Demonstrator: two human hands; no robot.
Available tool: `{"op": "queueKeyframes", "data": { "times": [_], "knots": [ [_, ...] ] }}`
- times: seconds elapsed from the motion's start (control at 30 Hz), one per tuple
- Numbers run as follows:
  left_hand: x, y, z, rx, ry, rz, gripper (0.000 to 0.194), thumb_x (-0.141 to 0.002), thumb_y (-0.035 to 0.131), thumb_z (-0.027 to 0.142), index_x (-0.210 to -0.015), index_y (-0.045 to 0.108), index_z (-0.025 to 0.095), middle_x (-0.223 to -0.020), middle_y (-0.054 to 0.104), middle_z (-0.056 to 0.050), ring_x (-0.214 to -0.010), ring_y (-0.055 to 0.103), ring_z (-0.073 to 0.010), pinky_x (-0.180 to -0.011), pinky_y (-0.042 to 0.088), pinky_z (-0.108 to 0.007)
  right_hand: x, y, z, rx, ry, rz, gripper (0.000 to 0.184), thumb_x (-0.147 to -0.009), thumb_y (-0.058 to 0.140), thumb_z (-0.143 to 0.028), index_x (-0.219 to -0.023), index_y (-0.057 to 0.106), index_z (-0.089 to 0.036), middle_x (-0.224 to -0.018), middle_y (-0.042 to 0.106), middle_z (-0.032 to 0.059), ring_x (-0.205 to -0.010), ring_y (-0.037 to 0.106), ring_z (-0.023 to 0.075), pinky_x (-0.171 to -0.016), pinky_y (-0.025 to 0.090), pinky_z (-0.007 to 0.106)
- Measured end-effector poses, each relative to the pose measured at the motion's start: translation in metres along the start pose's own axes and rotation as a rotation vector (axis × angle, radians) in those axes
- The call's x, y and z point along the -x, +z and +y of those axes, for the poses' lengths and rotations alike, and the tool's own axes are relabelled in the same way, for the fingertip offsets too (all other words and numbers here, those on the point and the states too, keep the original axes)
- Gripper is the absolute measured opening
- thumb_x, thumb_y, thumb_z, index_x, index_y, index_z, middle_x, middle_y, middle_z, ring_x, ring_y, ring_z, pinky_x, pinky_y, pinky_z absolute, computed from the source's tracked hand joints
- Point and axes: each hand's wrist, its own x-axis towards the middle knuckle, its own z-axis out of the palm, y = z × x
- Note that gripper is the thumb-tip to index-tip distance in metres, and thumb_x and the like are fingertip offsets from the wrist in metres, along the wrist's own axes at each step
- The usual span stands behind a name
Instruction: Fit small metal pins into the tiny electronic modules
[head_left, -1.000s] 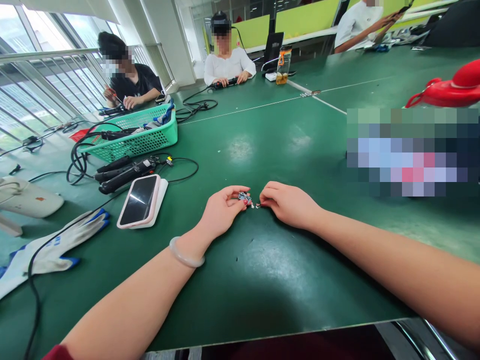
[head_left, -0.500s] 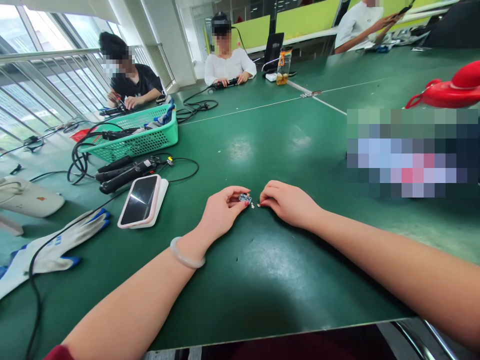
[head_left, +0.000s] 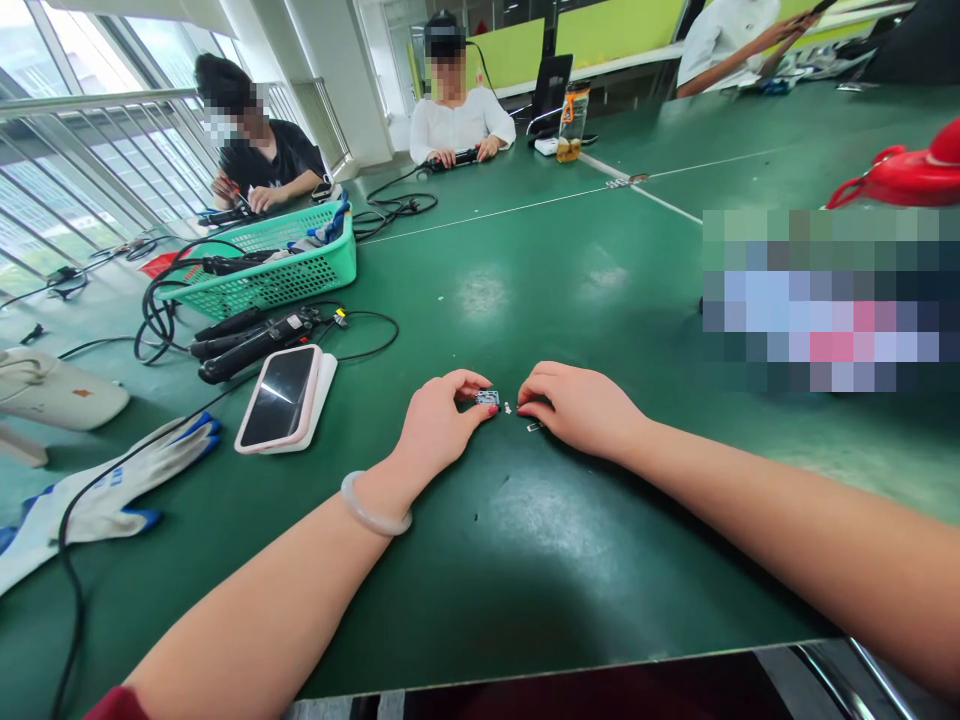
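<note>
Bright daylight fills the left windows (head_left: 21, 55); pale glare patches the green table (head_left: 427, 330).

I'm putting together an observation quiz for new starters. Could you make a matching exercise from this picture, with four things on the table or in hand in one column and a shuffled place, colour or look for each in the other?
Column one
1. Small grey piece
2. Phone
3. Basket
4. Glove

Column two
A. Mint green, with holes in its side
B. White with blue fingertips
C. Between thumb and forefinger of the left hand
D. Dark screen, pale pink edge

Right pairs: 1-C, 2-D, 3-A, 4-B
</note>
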Motion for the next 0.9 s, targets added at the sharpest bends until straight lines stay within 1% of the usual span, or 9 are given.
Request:
{"op": "queueKeyframes", "data": {
  "times": [0.2,0.33,0.47,0.53,0.63,0.73,0.83,0.9],
  "knots": [
    [0.0008,0.0002,0.0029,-0.002,-0.006,-0.03,0.022,-0.065,0.073,0.023,-0.086,0.066,0.024,-0.085,0.07,0.002,-0.083,0.062,-0.0152,-0.08,0.046,-0.031,-0.0003,0.0054,0.0031,0.108,-0.046,0.004,0.018,-0.09,0.046,-0.022,-0.085,0.063,-0.018,-0.087,0.061,0.0028,-0.069,0.057,0.014,-0.06,0.038,0.026],
    [0.0018,-0.0002,0.0062,-0.011,0.012,-0.055,0.022,-0.064,0.075,0.027,-0.083,0.066,0.024,-0.084,0.07,0.003,-0.083,0.061,-0.0163,-0.079,0.044,-0.032,0.002,0.0052,0.0026,0.014,-0.088,0.086,0.018,-0.09,0.044,-0.017,-0.084,0.06,-0.018,-0.088,0.06,0.0031,-0.07,0.056,0.0134,-0.062,0.039,0.025],
    [0.0033,-0.0005,0.0087,0.007,0.033,-0.086,0.023,-0.063,0.076,0.031,-0.082,0.066,0.024,-0.085,0.07,0.002,-0.085,0.061,-0.0176,-0.079,0.044,-0.033,0.0041,0.0045,-0.0018,-0.086,-0.211,0.186,0.017,-0.089,0.044,-0.015,-0.085,0.06,-0.018,-0.09,0.06,0.0034,-0.073,0.056,0.0133,-0.065,0.041,0.025],
    [0.0044,-0.0004,0.0094,0.037,0.052,-0.104,0.023,-0.063,0.076,0.032,-0.081,0.065,0.024,-0.086,0.069,0.002,-0.086,0.061,-0.0173,-0.08,0.044,-0.032,0.005,0.0047,-0.0032,-0.093,-0.253,0.208,0.017,-0.089,0.045,-0.016,-0.085,0.061,-0.018,-0.089,0.061,0.0037,-0.073,0.056,0.0133,-0.065,0.042,0.025],
    [0.0055,0.0001,0.0097,0.078,0.085,-0.111,0.023,-0.062,0.077,0.031,-0.08,0.065,0.023,-0.085,0.069,0.002,-0.086,0.061,-0.0166,-0.082,0.045,-0.032,0.0061,0.0043,-0.0037,-0.11,-0.28,0.216,0.018,-0.089,0.045,-0.017,-0.085,0.062,-0.019,-0.089,0.062,0.0036,-0.072,0.056,0.0131,-0.064,0.042,0.025],
    [0.0052,0.0005,0.0088,0.085,0.097,-0.098,0.023,-0.062,0.077,0.031,-0.081,0.065,0.023,-0.085,0.069,0.002,-0.087,0.061,-0.017,-0.083,0.045,-0.032,0.0062,0.0026,-0.0028,-0.173,-0.26,0.23,0.018,-0.089,0.047,-0.019,-0.085,0.064,-0.02,-0.089,0.063,0.0029,-0.074,0.058,0.0129,-0.066,0.044,0.025],
    [0.0034,0.0001,0.0062,0.051,0.075,-0.067,0.022,-0.064,0.075,0.031,-0.082,0.065,0.023,-0.087,0.07,0.001,-0.086,0.062,-0.0175,-0.082,0.045,-0.033,0.0044,0.002,0.0,-0.213,-0.163,0.253,0.018,-0.088,0.048,-0.018,-0.085,0.066,-0.021,-0.089,0.064,0.0024,-0.077,0.059,0.0136,-0.07,0.045,0.026],
    [0.0021,-0.0004,0.0035,0.028,0.05,-0.04,0.02,-0.066,0.074,0.029,-0.082,0.065,0.023,-0.087,0.07,0.001,-0.085,0.062,-0.0172,-0.081,0.045,-0.033,0.0028,0.0033,0.0019,-0.19,-0.099,0.219,0.018,-0.088,0.049,-0.018,-0.086,0.066,-0.022,-0.09,0.064,0.0021,-0.079,0.06,0.0142,-0.071,0.045,0.027]
  ]
}}
